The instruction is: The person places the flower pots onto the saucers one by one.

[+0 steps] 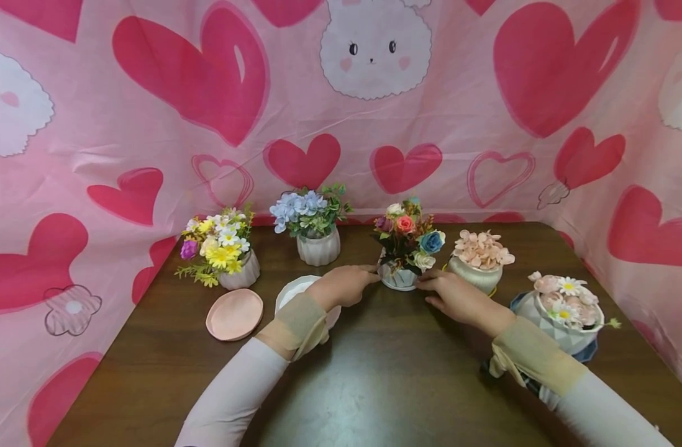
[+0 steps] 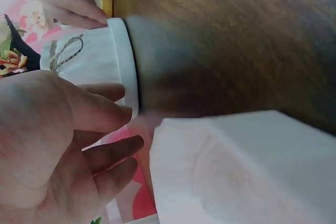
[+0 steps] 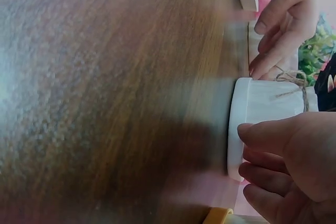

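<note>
A white flower pot (image 1: 398,273) with a twine bow (image 2: 68,52) holds roses (image 1: 405,226) in red, blue and white. It stands on a white saucer (image 3: 239,129) at the back of the table. My left hand (image 1: 346,285) is at the pot's left side, thumb and fingers loosely extended, fingertips right at the saucer's rim. On the opposite side, my right hand (image 1: 458,298) has its thumb and fingertips at the rim too. Neither hand curls round the pot. Beneath my left wrist lies a white faceted dish (image 1: 296,288), partly hidden by the arm.
On the left are a pink saucer (image 1: 235,315), a pot of yellow and white flowers (image 1: 220,245) and a pot of blue flowers (image 1: 310,214). On the right stand a pot of peach flowers (image 1: 481,251) on a yellow-edged saucer and a faceted pot (image 1: 564,323) on a blue saucer.
</note>
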`<act>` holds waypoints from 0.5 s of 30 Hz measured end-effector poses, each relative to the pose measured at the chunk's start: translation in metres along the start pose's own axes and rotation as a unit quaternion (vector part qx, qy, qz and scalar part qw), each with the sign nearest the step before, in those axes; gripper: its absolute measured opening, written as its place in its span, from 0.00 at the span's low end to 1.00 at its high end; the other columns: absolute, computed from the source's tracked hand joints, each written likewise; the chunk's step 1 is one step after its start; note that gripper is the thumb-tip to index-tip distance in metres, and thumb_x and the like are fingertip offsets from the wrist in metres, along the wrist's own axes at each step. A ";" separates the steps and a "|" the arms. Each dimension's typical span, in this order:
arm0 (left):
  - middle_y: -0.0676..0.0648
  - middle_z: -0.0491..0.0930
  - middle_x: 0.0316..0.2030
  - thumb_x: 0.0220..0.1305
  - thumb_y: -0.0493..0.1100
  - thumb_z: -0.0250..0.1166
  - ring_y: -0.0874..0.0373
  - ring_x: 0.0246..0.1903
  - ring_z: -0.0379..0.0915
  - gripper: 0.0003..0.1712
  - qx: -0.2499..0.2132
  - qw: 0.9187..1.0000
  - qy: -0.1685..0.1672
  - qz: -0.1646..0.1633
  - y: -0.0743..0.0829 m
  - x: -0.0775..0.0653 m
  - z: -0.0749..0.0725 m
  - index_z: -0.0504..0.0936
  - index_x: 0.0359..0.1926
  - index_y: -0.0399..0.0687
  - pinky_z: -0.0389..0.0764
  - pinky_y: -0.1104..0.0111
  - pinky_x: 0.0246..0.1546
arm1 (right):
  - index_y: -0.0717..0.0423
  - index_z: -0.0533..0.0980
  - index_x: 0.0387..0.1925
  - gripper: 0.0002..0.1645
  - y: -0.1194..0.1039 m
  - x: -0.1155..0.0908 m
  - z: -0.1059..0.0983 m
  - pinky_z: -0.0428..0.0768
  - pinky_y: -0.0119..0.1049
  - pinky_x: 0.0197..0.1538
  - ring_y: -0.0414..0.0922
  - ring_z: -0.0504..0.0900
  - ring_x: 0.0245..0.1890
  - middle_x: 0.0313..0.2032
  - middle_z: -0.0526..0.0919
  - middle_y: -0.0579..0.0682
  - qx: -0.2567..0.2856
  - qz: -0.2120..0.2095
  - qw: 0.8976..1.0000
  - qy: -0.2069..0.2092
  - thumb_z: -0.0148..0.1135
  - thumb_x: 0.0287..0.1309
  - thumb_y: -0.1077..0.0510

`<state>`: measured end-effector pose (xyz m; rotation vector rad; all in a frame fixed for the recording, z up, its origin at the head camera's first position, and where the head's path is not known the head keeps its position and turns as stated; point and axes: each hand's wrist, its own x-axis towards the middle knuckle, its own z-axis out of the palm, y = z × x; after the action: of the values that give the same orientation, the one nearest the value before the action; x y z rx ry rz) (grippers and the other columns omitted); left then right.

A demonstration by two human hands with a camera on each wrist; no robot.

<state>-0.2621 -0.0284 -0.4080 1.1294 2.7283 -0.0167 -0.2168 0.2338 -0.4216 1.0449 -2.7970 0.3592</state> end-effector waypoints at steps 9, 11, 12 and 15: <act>0.47 0.70 0.69 0.70 0.33 0.55 0.51 0.68 0.67 0.26 -0.054 0.997 0.037 0.034 -0.019 -0.008 0.000 0.73 0.67 0.47 0.70 0.60 0.68 | 0.61 0.83 0.49 0.19 -0.001 -0.005 -0.002 0.82 0.50 0.52 0.55 0.83 0.51 0.52 0.83 0.59 -0.001 -0.011 1.000 -0.008 0.71 0.53 0.65; 0.46 0.72 0.67 0.70 0.34 0.56 0.51 0.67 0.69 0.24 -0.066 0.995 0.055 0.041 -0.025 -0.014 0.000 0.74 0.66 0.46 0.71 0.59 0.67 | 0.60 0.83 0.48 0.18 -0.003 -0.007 -0.003 0.82 0.50 0.51 0.54 0.83 0.51 0.51 0.84 0.57 0.001 -0.017 1.000 -0.007 0.71 0.53 0.65; 0.46 0.74 0.65 0.70 0.35 0.57 0.51 0.66 0.70 0.23 -0.070 0.995 0.064 0.043 -0.028 -0.018 0.000 0.75 0.65 0.45 0.72 0.59 0.66 | 0.60 0.83 0.48 0.18 -0.005 -0.007 -0.003 0.82 0.49 0.51 0.53 0.83 0.51 0.51 0.84 0.57 0.003 -0.020 1.000 -0.008 0.71 0.53 0.64; 0.45 0.78 0.60 0.69 0.35 0.59 0.51 0.61 0.75 0.20 -0.081 0.991 0.097 0.050 -0.034 -0.031 0.000 0.78 0.61 0.44 0.75 0.59 0.63 | 0.58 0.83 0.48 0.17 -0.012 -0.008 -0.006 0.82 0.49 0.52 0.52 0.83 0.51 0.51 0.84 0.56 0.009 -0.028 0.999 -0.017 0.71 0.55 0.62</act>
<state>-0.2648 -0.0746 -0.4047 1.2787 2.7722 0.3388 -0.2028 0.2312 -0.4156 1.1426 -2.7928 0.3632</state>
